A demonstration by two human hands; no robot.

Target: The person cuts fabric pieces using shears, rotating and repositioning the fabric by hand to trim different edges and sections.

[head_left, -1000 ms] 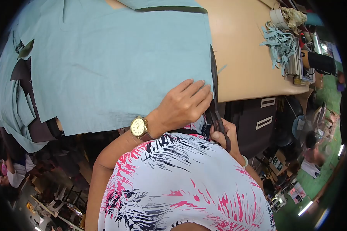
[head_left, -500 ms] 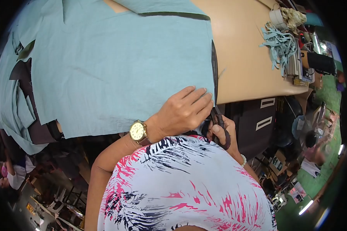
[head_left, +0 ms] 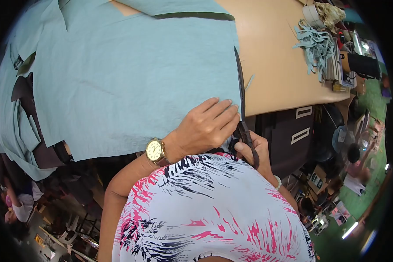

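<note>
A large piece of light blue cloth [head_left: 135, 74] lies spread over the table in front of me. My left hand [head_left: 209, 124], with a watch [head_left: 154, 150] at the wrist, rests flat on the cloth's near right corner, fingers stretched out. Just beside it, past the cloth's edge, my right hand [head_left: 256, 150] is closed round the dark handles of a pair of scissors [head_left: 251, 146]. A dark strip [head_left: 240, 78] runs along the cloth's right edge; I cannot tell whether it is a blade or a layer beneath. A thin blue sliver [head_left: 249, 82] lies beside that edge.
The tan tabletop [head_left: 275, 56] extends to the right. Blue cloth strips [head_left: 314, 46] hang at its far right by a white container [head_left: 311, 16]. Folded blue cloth [head_left: 19, 126] drapes over the left side. Dark drawers [head_left: 288, 135] stand below the table edge.
The dark strip beside the cloth's edge looks narrower, and the scissors' handles have come closer together. The blue sliver shows longer. My left hand stays in nearly the same place.
</note>
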